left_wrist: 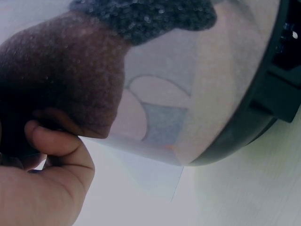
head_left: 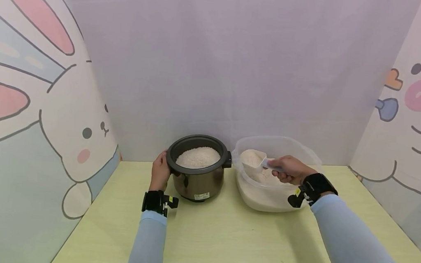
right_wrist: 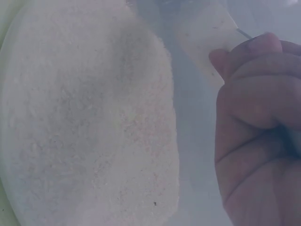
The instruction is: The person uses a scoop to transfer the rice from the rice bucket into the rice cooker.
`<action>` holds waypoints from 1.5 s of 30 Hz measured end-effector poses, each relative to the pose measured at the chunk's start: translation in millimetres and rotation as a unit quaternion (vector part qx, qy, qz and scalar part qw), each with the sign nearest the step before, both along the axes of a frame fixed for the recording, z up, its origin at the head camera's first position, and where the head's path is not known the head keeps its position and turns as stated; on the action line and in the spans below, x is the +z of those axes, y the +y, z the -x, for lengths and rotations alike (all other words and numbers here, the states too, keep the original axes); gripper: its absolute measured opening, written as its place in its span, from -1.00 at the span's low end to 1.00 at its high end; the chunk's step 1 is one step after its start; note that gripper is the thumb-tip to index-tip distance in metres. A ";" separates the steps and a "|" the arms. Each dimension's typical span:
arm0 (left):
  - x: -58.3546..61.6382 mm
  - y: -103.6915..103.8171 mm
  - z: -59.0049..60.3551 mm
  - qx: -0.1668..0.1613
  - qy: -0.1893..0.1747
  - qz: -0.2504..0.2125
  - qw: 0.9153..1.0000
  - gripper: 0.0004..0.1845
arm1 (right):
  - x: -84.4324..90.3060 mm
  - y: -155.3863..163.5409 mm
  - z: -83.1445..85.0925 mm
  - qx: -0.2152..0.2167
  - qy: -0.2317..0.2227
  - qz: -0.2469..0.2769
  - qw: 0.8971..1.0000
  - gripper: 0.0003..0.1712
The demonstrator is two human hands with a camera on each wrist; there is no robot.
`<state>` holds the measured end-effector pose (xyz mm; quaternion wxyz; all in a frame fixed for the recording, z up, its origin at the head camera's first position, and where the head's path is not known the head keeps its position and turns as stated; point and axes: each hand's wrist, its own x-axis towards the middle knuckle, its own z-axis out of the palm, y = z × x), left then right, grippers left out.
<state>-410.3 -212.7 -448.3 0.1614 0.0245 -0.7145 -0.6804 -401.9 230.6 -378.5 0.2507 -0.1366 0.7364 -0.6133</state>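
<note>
On the table stands a dark rice cooker (head_left: pixel 206 185) with no lid, its pot holding white rice (head_left: pixel 199 157). My left hand (head_left: pixel 160 172) grips the cooker at its left side; in the left wrist view the thumb (left_wrist: pixel 54 139) curls against the handle there. My right hand (head_left: pixel 290 169) holds a white scoop (head_left: pixel 254 168) by its handle. Rice fills the scoop, which is over a clear plastic tub (head_left: pixel 244 192) to the right of the cooker. More rice (right_wrist: pixel 84 122) lies inside the tub, seen through its wall in the right wrist view.
The pale yellow-green table (head_left: pixel 220 248) runs up to a plain curtain-like backdrop (head_left: pixel 215 66). Panels with a cartoon rabbit (head_left: pixel 65 136) and a cartoon pig (head_left: pixel 410 143) border it left and right. A second handle (head_left: pixel 227 159) juts from the cooker towards the tub.
</note>
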 end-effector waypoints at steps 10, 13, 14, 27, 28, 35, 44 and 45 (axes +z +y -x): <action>2.8 0.7 -2.2 0.006 0.003 0.006 1.000 -0.50 | -2.6 3.0 3.5 -0.037 -0.007 0.040 0.998 -0.49; 2.2 1.1 -2.1 0.005 0.004 0.006 1.000 -0.49 | -1.6 3.2 2.6 -0.050 -0.003 0.050 0.997 -0.49; 1.9 1.2 -2.0 0.004 0.004 0.005 1.000 -0.49 | -1.0 3.1 2.2 -0.055 -0.003 0.055 0.997 -0.49; 1.1 2.3 -0.3 0.009 0.007 0.000 1.000 -0.49 | 17.4 -16.0 0.4 -0.115 -0.016 0.109 0.987 -0.52; 0.9 2.3 0.1 0.011 0.007 -0.001 1.000 -0.50 | 20.7 -19.4 -0.1 -0.116 -0.017 0.114 0.987 -0.54; 0.5 2.0 1.7 0.005 0.006 -0.010 1.000 -0.50 | 45.7 -51.2 -7.7 -0.146 -0.024 0.123 0.981 -0.64; 0.9 2.3 0.9 0.004 0.007 -0.015 1.000 -0.50 | 62.2 -93.1 -12.7 -0.167 -0.010 0.102 0.981 -0.57; 0.8 2.5 1.0 0.003 0.007 -0.015 1.000 -0.51 | 62.7 -96.9 -13.3 -0.169 -0.007 0.102 0.980 -0.57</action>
